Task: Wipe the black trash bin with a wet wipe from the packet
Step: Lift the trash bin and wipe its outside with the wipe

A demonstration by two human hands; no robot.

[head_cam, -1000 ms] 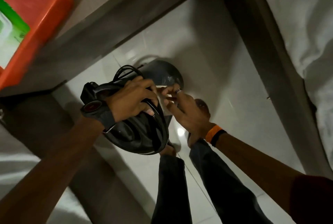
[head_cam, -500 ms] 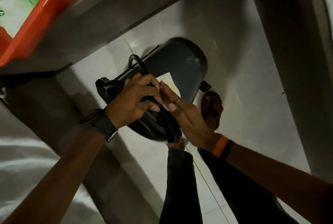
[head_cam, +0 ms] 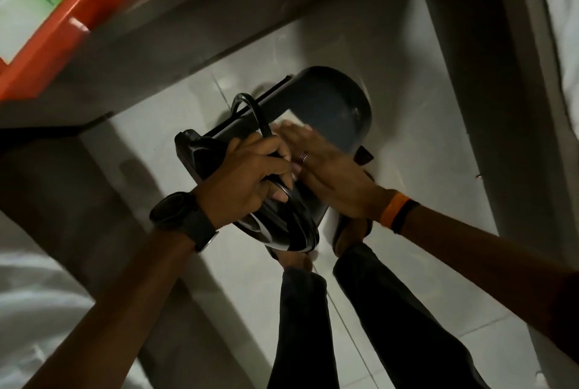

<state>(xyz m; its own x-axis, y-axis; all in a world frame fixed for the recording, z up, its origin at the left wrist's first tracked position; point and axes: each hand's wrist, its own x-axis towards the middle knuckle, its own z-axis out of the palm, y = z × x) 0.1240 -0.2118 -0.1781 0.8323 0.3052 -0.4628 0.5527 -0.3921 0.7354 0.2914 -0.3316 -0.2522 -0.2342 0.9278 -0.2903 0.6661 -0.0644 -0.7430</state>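
The black trash bin is held tilted above the tiled floor, its rounded body pointing away and its rim toward me. My left hand grips the bin's rim and wire handle. My right hand lies flat on the bin's side, pressing a white wet wipe whose corner shows beyond the fingertips. The green and white wipe packet lies in an orange tray at the top left.
The orange tray rests on a grey ledge. My legs in dark trousers and sandalled feet stand below the bin on pale floor tiles. White bedding lies along the right edge, more white cloth at the lower left.
The bin has tipped so more of its rounded body shows. My right hand has gone from pinching the wipe near the rim to pressing it flat on the side, sliding outward.
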